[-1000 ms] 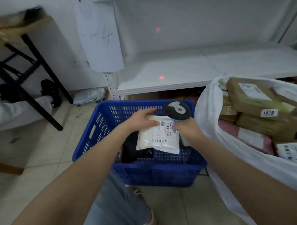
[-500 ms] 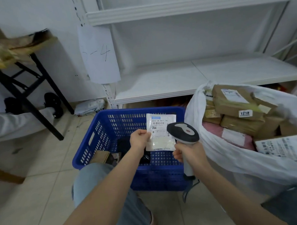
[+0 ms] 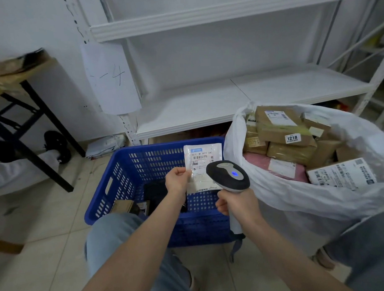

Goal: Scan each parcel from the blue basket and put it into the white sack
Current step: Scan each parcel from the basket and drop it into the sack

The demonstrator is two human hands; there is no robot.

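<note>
White shelving (image 3: 239, 95) backs the blue basket (image 3: 122, 169), above which the left hand (image 3: 177, 181) pinches a white parcel (image 3: 202, 164) upright, right hand (image 3: 236, 205) gripping the scanner (image 3: 228, 175) beside the white sack (image 3: 297, 196).

My left hand (image 3: 177, 183) and right hand (image 3: 236, 207) are bare, as are both forearms (image 3: 146, 245) as far as they show. Legs: I wear jeans (image 3: 99, 253), pale faded blue on the left leg (image 3: 115, 230), reading darker grey-blue on the right leg (image 3: 373, 248). Feet: a tan shoe (image 3: 324, 260) at right; left footwear mostly hidden, colour uncertain.
</note>
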